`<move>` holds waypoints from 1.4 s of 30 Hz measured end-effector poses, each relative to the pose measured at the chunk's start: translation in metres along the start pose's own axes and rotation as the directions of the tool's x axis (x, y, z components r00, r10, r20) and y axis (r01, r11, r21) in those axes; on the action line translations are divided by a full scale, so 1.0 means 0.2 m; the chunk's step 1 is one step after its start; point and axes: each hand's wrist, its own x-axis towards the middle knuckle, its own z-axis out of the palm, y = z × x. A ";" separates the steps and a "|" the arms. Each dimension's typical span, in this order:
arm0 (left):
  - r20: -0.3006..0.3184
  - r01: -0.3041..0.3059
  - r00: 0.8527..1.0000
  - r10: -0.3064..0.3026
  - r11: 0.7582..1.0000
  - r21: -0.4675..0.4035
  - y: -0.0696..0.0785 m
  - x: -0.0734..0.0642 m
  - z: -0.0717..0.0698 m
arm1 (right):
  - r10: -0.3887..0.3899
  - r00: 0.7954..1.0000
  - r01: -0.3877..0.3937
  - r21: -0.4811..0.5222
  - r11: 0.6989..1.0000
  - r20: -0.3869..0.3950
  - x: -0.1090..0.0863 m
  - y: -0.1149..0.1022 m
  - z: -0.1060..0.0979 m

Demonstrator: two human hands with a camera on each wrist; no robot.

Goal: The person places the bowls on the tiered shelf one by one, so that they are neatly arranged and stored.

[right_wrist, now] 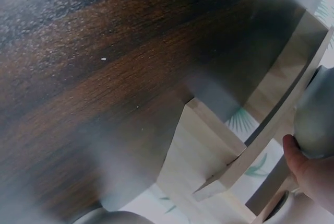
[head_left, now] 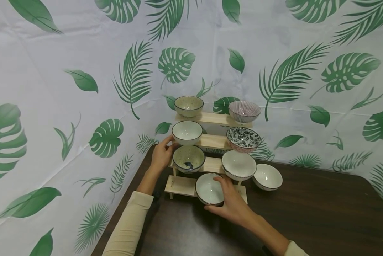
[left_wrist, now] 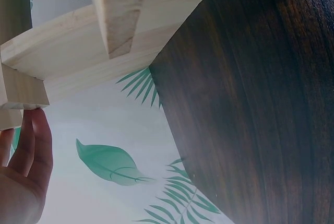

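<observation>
My right hand grips a white bowl with a dark rim, thumb at the near edge and fingers over the far side. That bowl is at the lowest step of a wooden tiered rack. My left hand is at the rack's left side, beside a white bowl and a green bowl with a blue fish. In the left wrist view, fairly straight fingers touch the rack's wooden end; the thumb is hidden. In the right wrist view, a finger lies against the held bowl.
Higher steps carry a speckled green bowl, a pink striped bowl, a black floral bowl and a white bowl. Another white bowl stands on the dark table, right of the rack. Behind hangs a leaf-print cloth.
</observation>
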 end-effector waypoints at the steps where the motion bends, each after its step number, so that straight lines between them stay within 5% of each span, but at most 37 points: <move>1: 0.000 0.001 1.000 -0.001 1.000 0.002 0.00 0.00 0.00 | 0.000 1.000 0.000 -0.002 1.000 -0.001 0.00 0.00 0.00; 24: -0.013 -0.016 1.000 0.016 1.000 -0.001 0.01 0.00 0.00 | -0.029 0.999 0.030 0.023 0.999 -0.032 0.05 -0.04 0.06; 42: -0.018 -0.006 1.000 0.006 1.000 -0.003 0.01 0.00 0.01 | 0.028 1.000 -0.029 0.075 0.997 0.010 0.09 -0.09 0.10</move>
